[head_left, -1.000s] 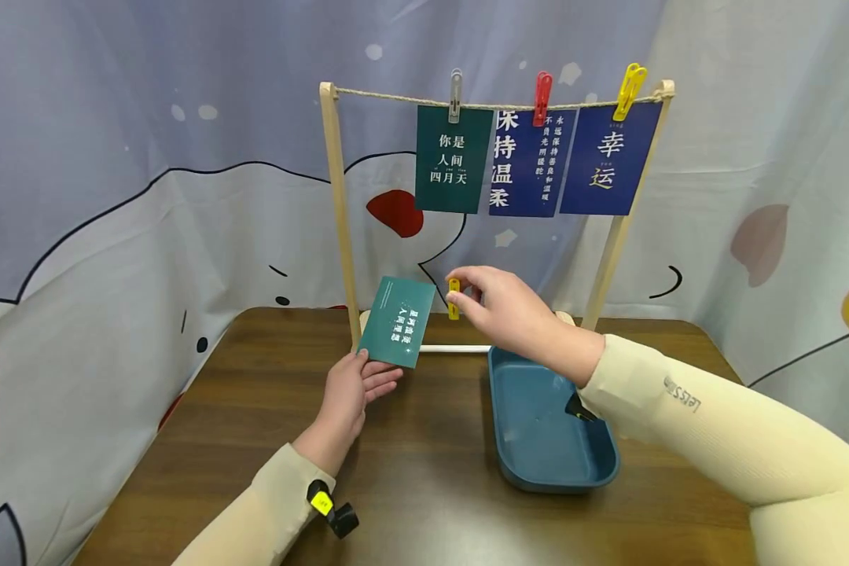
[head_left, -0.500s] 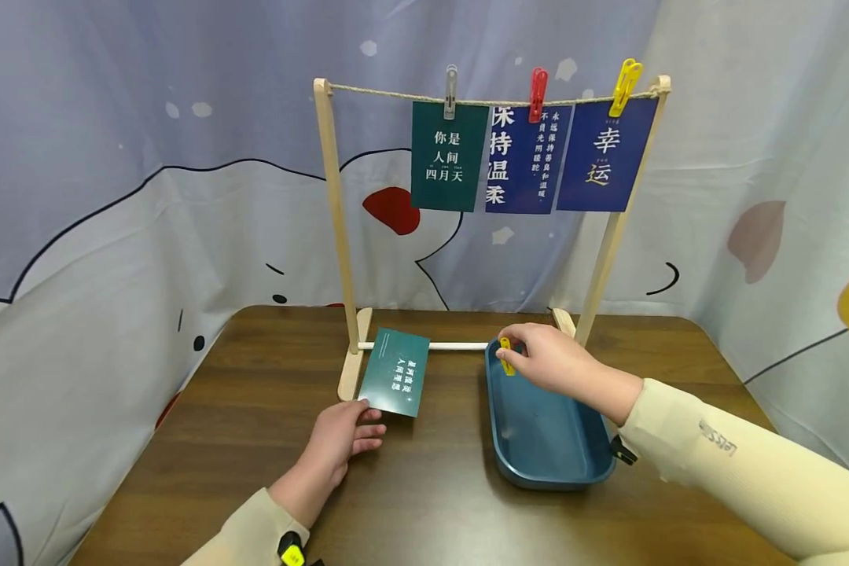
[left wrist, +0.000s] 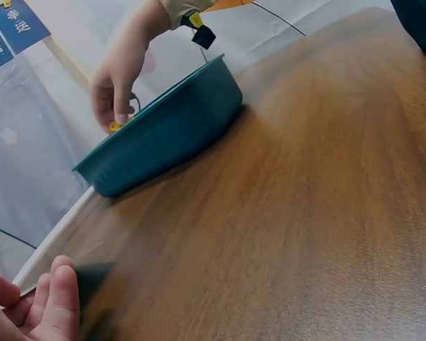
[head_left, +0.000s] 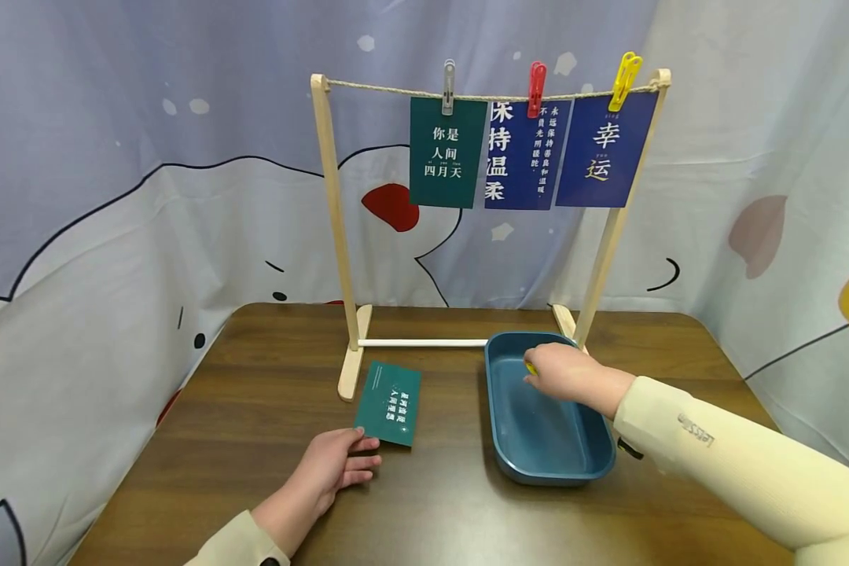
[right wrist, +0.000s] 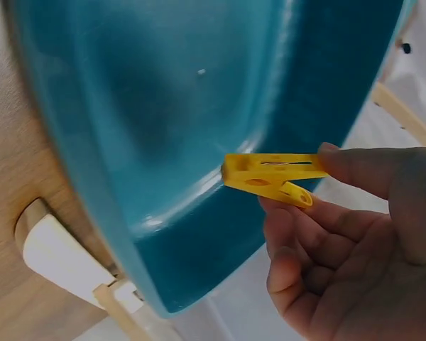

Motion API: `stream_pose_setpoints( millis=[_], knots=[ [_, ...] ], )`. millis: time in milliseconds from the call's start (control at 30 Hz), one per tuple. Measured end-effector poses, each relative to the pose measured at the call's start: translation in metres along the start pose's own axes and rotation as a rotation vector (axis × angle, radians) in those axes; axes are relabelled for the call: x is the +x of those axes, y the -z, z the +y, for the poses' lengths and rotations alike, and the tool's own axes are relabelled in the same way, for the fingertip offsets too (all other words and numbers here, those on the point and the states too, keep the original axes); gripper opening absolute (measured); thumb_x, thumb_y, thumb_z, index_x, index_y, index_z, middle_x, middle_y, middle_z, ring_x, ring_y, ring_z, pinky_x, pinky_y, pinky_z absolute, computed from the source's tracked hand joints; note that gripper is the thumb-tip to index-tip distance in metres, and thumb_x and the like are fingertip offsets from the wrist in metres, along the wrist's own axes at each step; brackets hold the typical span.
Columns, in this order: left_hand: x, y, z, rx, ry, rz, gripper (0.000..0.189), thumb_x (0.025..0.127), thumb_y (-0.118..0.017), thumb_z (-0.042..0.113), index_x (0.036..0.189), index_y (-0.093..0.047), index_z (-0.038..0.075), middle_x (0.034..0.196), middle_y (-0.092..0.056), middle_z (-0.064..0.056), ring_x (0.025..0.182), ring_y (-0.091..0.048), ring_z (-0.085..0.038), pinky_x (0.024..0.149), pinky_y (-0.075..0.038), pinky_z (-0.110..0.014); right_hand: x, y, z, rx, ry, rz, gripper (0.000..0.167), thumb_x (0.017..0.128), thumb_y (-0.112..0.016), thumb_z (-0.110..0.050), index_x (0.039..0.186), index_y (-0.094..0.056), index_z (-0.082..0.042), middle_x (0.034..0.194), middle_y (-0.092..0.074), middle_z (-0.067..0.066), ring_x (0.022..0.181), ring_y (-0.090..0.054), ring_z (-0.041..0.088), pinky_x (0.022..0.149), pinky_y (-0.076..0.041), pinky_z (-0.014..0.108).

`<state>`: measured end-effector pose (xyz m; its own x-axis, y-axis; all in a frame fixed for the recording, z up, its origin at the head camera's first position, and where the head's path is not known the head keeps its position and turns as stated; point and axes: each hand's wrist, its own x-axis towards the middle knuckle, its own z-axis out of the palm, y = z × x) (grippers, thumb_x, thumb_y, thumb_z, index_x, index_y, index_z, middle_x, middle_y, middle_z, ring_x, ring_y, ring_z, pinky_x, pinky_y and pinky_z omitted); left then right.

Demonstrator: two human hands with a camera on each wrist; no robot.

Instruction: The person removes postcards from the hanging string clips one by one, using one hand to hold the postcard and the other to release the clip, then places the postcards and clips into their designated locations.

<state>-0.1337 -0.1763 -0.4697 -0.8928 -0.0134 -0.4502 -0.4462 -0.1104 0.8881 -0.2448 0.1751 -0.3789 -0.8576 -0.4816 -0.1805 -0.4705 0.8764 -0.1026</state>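
My left hand [head_left: 336, 465] pinches the near left corner of a green card [head_left: 389, 401] with white characters, low over the table. In the left wrist view the fingers of that hand [left wrist: 46, 305] show at the lower left. My right hand [head_left: 562, 371] is over the far part of a blue plastic tray [head_left: 502, 440]. Between its thumb and fingers it holds a yellow clothespin [right wrist: 273, 170], plain in the right wrist view and mostly hidden behind the hand in the head view.
A wooden rack [head_left: 336, 212] stands behind, its rope carrying a green card [head_left: 444, 177] and two blue ones. A grey clothespin [head_left: 449, 86], a red clothespin [head_left: 536, 88] and a yellow one clip them. The rack's white crossbar [head_left: 424, 343] runs behind the tray.
My left hand has lowered the green card toward the table and nearer to me. My right hand has moved right and down with the yellow clothespin, from beside the card to over the tray.
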Motion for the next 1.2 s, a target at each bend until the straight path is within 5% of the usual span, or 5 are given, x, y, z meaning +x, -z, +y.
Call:
stream_pose_setpoints(
  millis=[367,833,933,1067,1200],
  knots=[
    [-0.007,0.003,-0.003,0.025,0.072,-0.124,0.039,0.104,-0.048,0.023,0.127,-0.046,-0.008,0.106,-0.071,-0.01,0.085,-0.072,-0.021,0.067,-0.058,-0.033,0.012,-0.02,0.012,-0.093,0.02,-0.077,0.018,0.092,-0.07,-0.016,0.1,-0.066,0.0,0.08,-0.06,0.006,0.073,-0.054,0.02,0.072,-0.049,0.039],
    [-0.017,0.006,0.0,0.169,-0.035,-0.068,0.048,0.102,-0.051,0.026,0.133,-0.048,-0.01,0.112,-0.065,-0.017,0.085,-0.07,-0.025,0.063,-0.058,-0.037,0.019,-0.029,0.027,-0.127,0.022,-0.093,0.017,0.09,-0.072,-0.016,0.08,-0.06,-0.009,0.071,-0.053,0.002,0.066,-0.05,0.018,0.066,-0.047,0.035],
    [-0.016,0.003,0.005,0.334,-0.12,-0.016,0.04,0.101,-0.054,0.026,0.128,-0.056,-0.004,0.108,-0.064,-0.014,0.081,-0.066,-0.021,0.061,-0.056,-0.037,0.021,-0.03,0.028,-0.122,0.023,-0.088,0.018,0.09,-0.073,-0.016,0.08,-0.06,-0.009,0.071,-0.052,0.002,0.066,-0.05,0.018,0.066,-0.046,0.035],
    [-0.014,-0.004,0.015,0.769,-0.315,0.045,0.026,0.098,-0.063,0.028,0.116,-0.067,0.01,0.107,-0.065,-0.002,0.082,-0.061,-0.014,0.067,-0.052,-0.035,0.025,-0.033,0.032,-0.111,0.035,-0.097,0.018,0.09,-0.074,-0.017,0.082,-0.06,-0.009,0.072,-0.052,0.002,0.067,-0.048,0.018,0.066,-0.045,0.035],
    [-0.011,-0.01,0.027,1.178,-0.516,0.091,0.028,0.093,-0.07,0.031,0.117,-0.068,0.017,0.12,-0.06,-0.002,0.099,-0.062,-0.019,0.08,-0.052,-0.042,0.03,-0.036,0.037,-0.121,0.055,-0.087,0.017,0.089,-0.075,-0.019,0.088,-0.062,-0.008,0.075,-0.054,0.002,0.069,-0.05,0.018,0.068,-0.046,0.036]
  ],
)
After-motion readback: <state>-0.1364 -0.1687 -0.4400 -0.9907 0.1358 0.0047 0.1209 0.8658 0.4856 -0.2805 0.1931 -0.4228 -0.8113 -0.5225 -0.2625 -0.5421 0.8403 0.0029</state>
